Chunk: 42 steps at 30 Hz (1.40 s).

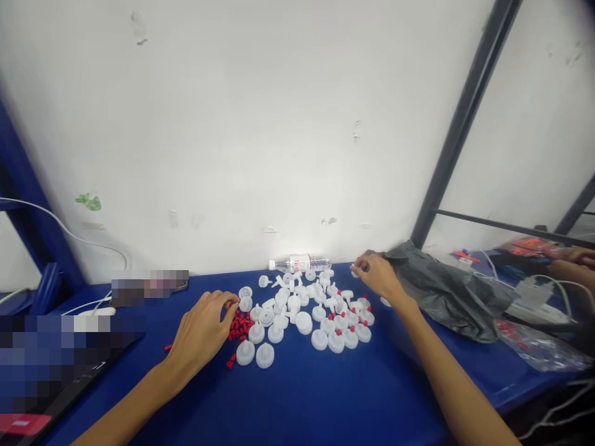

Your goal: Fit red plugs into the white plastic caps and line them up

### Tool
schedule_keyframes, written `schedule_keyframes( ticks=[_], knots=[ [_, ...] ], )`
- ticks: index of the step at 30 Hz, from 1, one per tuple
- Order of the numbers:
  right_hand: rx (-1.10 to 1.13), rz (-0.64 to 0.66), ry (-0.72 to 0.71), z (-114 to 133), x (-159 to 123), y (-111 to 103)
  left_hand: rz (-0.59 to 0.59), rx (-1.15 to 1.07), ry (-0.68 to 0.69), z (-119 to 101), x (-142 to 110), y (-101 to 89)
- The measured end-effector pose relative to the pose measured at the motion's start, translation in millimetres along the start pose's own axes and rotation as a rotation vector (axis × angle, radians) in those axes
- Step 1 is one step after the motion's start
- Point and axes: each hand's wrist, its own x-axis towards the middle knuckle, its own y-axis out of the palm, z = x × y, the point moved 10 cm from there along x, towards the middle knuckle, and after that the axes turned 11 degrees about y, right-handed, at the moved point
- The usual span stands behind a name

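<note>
White caps [304, 323] are lying in a crowded cluster in the middle of the blue tabletop [320, 402], overlapping so much that many are hiding one another's spouts; several on the right are wearing red tips. Loose red tips [239, 326] are sitting in a pile at the cluster's left, partly covered by the left hand [204, 322]. That hand's fingers are curling beside the pile and the nearest caps, but I cannot tell whether they are pinching anything. The right hand [380, 277] is bending its fingers at the cluster's far right; a pale bit is showing at the fingertips, too small to tell whether it is being gripped. Behind the caps, a clear bottle [302, 264] is lying on its side, its lower edge partly hidden. A crumpled grey bag [446, 297] is spreading beyond the right forearm, which is running out of view at the bottom, as is the left. Pixelation is masking a device [51, 378] at left, and another person's hand [574, 267] is blurring at the right edge.
</note>
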Motion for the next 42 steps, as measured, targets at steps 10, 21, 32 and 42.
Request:
schedule_keyframes(
  ticks=[10, 21, 32, 42],
  knots=[
    [-0.147, 0.201, 0.464, -81, -6, -6, 0.024, 0.008, 0.002, 5, 0, 7.1],
    [-0.031, 0.579, 0.522, -106, -33, 12, 0.027, 0.001, 0.039, -1, 1, 7.7],
    [0.163, 0.039, -0.085, 81, -41, -7, -0.141, -0.063, 0.165, -30, -7, -15.5],
    [0.27, 0.036, -0.918, 225, -161, 22, -0.097, 0.0, 0.37, -62, -16, -7.7]
  ],
)
